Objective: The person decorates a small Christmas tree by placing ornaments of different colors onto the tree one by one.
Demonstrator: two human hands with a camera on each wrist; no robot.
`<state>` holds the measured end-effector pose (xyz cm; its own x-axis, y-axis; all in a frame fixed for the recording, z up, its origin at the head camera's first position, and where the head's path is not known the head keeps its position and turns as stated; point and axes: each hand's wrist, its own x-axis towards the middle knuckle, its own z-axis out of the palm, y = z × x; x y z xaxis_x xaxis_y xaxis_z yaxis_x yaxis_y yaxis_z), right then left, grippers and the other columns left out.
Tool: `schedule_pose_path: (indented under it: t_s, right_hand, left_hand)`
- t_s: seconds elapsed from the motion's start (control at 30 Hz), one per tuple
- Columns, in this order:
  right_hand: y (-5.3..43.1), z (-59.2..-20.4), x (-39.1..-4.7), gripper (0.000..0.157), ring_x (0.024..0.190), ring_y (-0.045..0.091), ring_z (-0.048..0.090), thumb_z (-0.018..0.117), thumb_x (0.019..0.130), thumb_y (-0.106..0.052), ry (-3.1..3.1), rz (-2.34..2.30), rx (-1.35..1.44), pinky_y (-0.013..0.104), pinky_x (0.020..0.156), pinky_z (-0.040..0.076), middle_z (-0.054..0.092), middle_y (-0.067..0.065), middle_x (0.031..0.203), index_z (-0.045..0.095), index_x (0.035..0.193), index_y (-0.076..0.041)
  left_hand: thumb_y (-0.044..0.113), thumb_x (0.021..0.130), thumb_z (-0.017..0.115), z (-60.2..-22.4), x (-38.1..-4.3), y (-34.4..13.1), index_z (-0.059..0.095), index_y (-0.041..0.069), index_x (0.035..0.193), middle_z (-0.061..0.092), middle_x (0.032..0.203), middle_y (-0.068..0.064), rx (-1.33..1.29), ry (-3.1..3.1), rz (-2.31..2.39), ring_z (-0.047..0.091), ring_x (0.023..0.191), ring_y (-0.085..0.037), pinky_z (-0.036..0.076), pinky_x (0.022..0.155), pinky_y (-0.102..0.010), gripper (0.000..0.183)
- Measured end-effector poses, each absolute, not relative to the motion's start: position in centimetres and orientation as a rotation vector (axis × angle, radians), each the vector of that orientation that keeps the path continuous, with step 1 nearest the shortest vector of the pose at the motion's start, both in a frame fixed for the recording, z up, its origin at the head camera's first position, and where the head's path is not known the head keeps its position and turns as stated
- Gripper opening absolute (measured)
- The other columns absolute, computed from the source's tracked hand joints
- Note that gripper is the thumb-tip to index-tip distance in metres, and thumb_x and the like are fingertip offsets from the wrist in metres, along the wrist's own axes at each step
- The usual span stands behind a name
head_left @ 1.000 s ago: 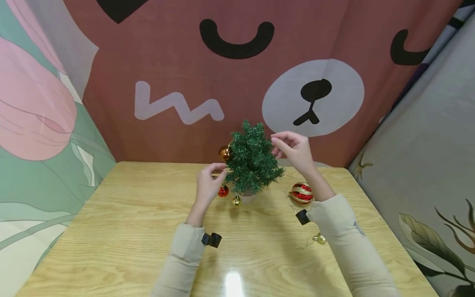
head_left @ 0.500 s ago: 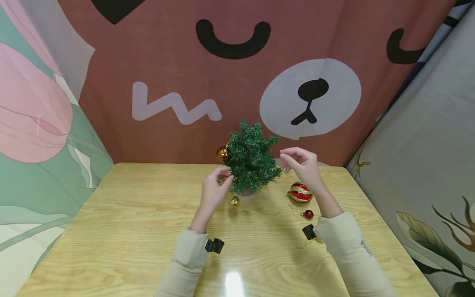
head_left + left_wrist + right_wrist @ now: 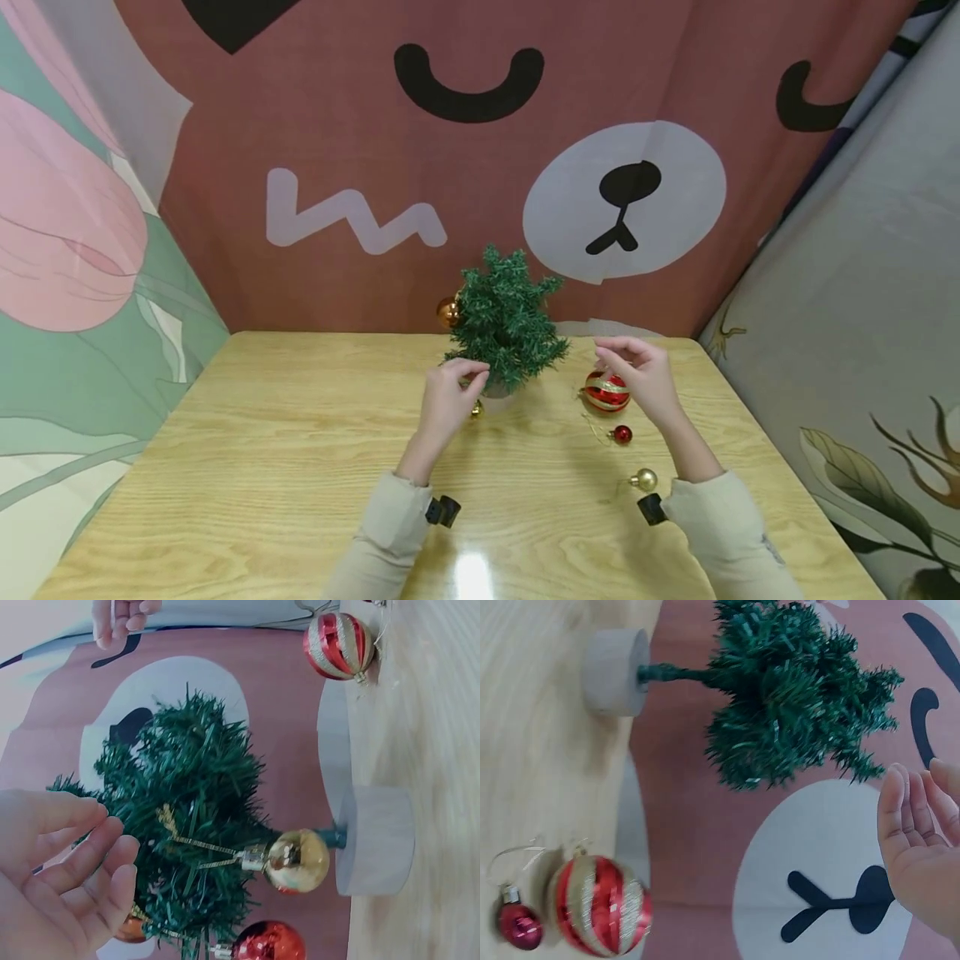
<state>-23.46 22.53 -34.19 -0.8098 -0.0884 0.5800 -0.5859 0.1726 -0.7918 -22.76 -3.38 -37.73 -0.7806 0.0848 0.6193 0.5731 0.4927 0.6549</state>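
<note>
A small green Christmas tree [image 3: 506, 321] stands upright on a pale round base [image 3: 375, 840]. Several baubles hang on its left side: a copper one [image 3: 448, 312], a gold one [image 3: 298, 861] on a gold cord, and a red one [image 3: 270, 943]. My left hand [image 3: 450, 396] is in front of the tree's lower left, fingers loosely bent with nothing between them in the left wrist view. To the right of the tree, my right hand [image 3: 648, 379] hovers over a red-and-gold striped ball [image 3: 604, 398], fingers relaxed and holding nothing.
On the wooden table [image 3: 300, 467], right of the tree, lie a small dark red bauble [image 3: 622, 434] with a string loop and a small gold bauble [image 3: 645, 479]. A curtain printed with a bear face [image 3: 337, 275] hangs right behind the table.
My right hand has moved away from the tree's upper right side, down and to the right. My left hand has come slightly down and right, along the tree's lower left.
</note>
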Motion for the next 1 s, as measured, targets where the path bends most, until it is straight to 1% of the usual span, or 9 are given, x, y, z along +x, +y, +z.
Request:
schedule_pose_path:
  t_s: [0.1, 0.17, 0.27, 0.4, 0.6, 0.7, 0.83, 0.9, 1.0]
  right_hand:
    - [23.4, -34.9, -23.1, 0.010, 0.055, 0.011, 0.058, 0.058, 0.083, 0.007, -2.068, 1.673, 0.595, 0.021, 0.052, 0.049, 0.064, 0.006, 0.070, 0.065, 0.089, 0.004]
    - [23.8, -35.3, -22.8, 0.010, 0.056, 0.010, 0.059, 0.058, 0.083, 0.007, -2.084, 1.678, 0.576, 0.023, 0.054, 0.050, 0.064, 0.003, 0.070, 0.065, 0.089, 0.004]
    - [24.3, -36.0, -22.3, 0.009, 0.057, 0.011, 0.059, 0.057, 0.083, 0.007, -2.115, 1.682, 0.552, 0.025, 0.056, 0.050, 0.064, 0.003, 0.071, 0.064, 0.088, 0.008]
    - [25.1, -37.1, -21.5, 0.009, 0.059, 0.013, 0.059, 0.057, 0.083, 0.007, -2.176, 1.669, 0.531, 0.023, 0.059, 0.050, 0.065, 0.002, 0.074, 0.062, 0.090, 0.011]
    - [26.5, -38.5, -20.2, 0.010, 0.064, 0.008, 0.059, 0.058, 0.084, 0.004, -2.282, 1.622, 0.522, 0.022, 0.058, 0.049, 0.064, -0.007, 0.082, 0.063, 0.091, 0.007]
    - [27.5, -39.0, -19.6, 0.011, 0.066, 0.007, 0.059, 0.058, 0.084, 0.001, -2.349, 1.574, 0.491, 0.022, 0.058, 0.049, 0.062, -0.010, 0.084, 0.062, 0.092, 0.008]
    - [28.9, -39.9, -18.9, 0.015, 0.068, 0.005, 0.058, 0.059, 0.085, -0.002, -2.445, 1.504, 0.448, 0.023, 0.058, 0.050, 0.061, -0.012, 0.086, 0.061, 0.094, 0.011]
    - [29.4, -40.5, -18.6, 0.016, 0.069, 0.005, 0.058, 0.059, 0.084, -0.001, -2.475, 1.482, 0.424, 0.024, 0.058, 0.050, 0.062, -0.009, 0.087, 0.061, 0.095, 0.011]
    - [29.8, -41.6, -18.3, 0.014, 0.071, 0.004, 0.058, 0.060, 0.083, 0.001, -2.502, 1.431, 0.387, 0.024, 0.057, 0.050, 0.064, 0.002, 0.086, 0.062, 0.094, 0.010]
  left_hand:
    - [0.004, 0.081, 0.065, -37.8, -22.7, -2.9, 0.070, 0.000, 0.089, 0.065, 0.083, -0.010, -0.554, -2.244, -1.218, 0.058, 0.062, -0.015, 0.042, 0.045, -0.017, 0.010]
    - [0.004, 0.080, 0.065, -37.9, -22.6, -2.7, 0.070, 0.001, 0.089, 0.065, 0.083, -0.010, -0.555, -2.258, -1.201, 0.057, 0.061, -0.014, 0.039, 0.043, -0.017, 0.011]
    - [0.005, 0.080, 0.066, -38.0, -22.6, -2.5, 0.070, 0.001, 0.090, 0.065, 0.084, -0.009, -0.561, -2.281, -1.162, 0.056, 0.061, -0.013, 0.037, 0.042, -0.017, 0.011]
    - [0.008, 0.081, 0.066, -38.2, -22.7, -2.3, 0.070, 0.002, 0.091, 0.066, 0.086, -0.008, -0.556, -2.311, -1.135, 0.057, 0.064, -0.012, 0.039, 0.045, -0.017, 0.013]
    - [0.009, 0.081, 0.066, -38.2, -22.6, -2.2, 0.069, 0.002, 0.096, 0.065, 0.089, -0.010, -0.556, -2.342, -1.141, 0.057, 0.062, -0.012, 0.040, 0.047, -0.018, 0.017]
    - [0.009, 0.080, 0.067, -38.2, -22.6, -2.2, 0.069, 0.002, 0.098, 0.065, 0.089, -0.011, -0.544, -2.337, -1.156, 0.056, 0.058, -0.012, 0.040, 0.046, -0.018, 0.019]
    - [0.010, 0.081, 0.066, -38.1, -22.7, -2.3, 0.069, 0.003, 0.098, 0.065, 0.089, -0.010, -0.547, -2.354, -1.143, 0.054, 0.056, -0.010, 0.040, 0.045, -0.018, 0.019]
    - [0.010, 0.081, 0.066, -38.1, -22.8, -2.3, 0.069, 0.004, 0.098, 0.065, 0.090, -0.009, -0.558, -2.369, -1.132, 0.053, 0.057, -0.009, 0.040, 0.046, -0.018, 0.018]
    - [0.011, 0.082, 0.065, -38.1, -23.0, -2.2, 0.069, 0.005, 0.098, 0.065, 0.091, -0.009, -0.566, -2.388, -1.119, 0.053, 0.057, -0.009, 0.039, 0.045, -0.018, 0.018]
